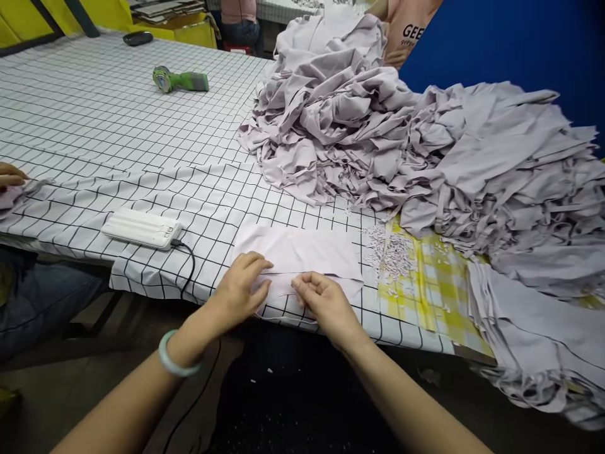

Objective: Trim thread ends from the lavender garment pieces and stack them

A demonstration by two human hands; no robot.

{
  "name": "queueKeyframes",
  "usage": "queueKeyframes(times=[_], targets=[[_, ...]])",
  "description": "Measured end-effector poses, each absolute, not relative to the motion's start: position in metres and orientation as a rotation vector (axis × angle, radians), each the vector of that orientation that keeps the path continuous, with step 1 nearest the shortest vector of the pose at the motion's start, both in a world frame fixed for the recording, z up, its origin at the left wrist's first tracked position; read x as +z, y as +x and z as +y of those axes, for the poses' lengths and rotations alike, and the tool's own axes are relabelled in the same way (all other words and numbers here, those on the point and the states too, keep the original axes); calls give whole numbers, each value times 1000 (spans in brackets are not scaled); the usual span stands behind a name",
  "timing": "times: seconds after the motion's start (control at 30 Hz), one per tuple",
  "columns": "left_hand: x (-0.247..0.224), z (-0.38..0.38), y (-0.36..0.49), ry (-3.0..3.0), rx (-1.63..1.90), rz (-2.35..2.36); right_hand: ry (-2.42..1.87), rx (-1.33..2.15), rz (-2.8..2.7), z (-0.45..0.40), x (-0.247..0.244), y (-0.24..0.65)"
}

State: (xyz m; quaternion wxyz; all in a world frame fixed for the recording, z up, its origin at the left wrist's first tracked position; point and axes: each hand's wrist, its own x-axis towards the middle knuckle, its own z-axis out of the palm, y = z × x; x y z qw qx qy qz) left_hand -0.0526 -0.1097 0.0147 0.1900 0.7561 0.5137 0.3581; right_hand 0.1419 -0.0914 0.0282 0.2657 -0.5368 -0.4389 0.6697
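Note:
A pale lilac-grey piece of fabric [302, 249] lies flat at the table's front edge, with a fold or seam running across it. My left hand [241, 287], wearing a pale green bangle [171, 356], rests at its left side. That hand is open, thumb and fingers apart on the cloth. Over the fabric's lower middle, my right hand [324, 302] is closed in a pinch of thumb and forefinger. What sits between those fingertips is too small to make out. A thin pale strip [288, 319] curves along the near edge between both hands.
A large heap of matching fabric [340, 113] fills the back right; more pieces [529, 315] hang over the right edge. Small clippings [397, 252] lie on yellow checked cloth [430, 284]. A white power bank [142, 228] with cable and a green handheld tool [182, 81] are leftward. Other people are nearby.

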Motion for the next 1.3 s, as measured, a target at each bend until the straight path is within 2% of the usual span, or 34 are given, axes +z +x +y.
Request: queueKeyframes(times=[0.1, 0.2, 0.47, 1.07, 1.17, 1.3], targets=[[-6, -87, -63, 2340, 936, 1405, -1453, 1931, -1063, -81, 26, 133], [-15, -79, -66, 2286, 999, 1412, -1461, 1955, -998, -83, 26, 119], [-1, -75, -69, 1825, 994, 1357, -1434, 1997, -733, -77, 27, 90], [-3, -74, -75, 1842, 961, 1334, -1548, 1930, -537, -56, 23, 91], [-2, -74, -74, 1858, 980, 1340, -1520, 2017, -521, -65, 30, 100], [3, -81, -73, 1925, 965, 1340, -1281, 2211, -429, -111, 44, 119]])
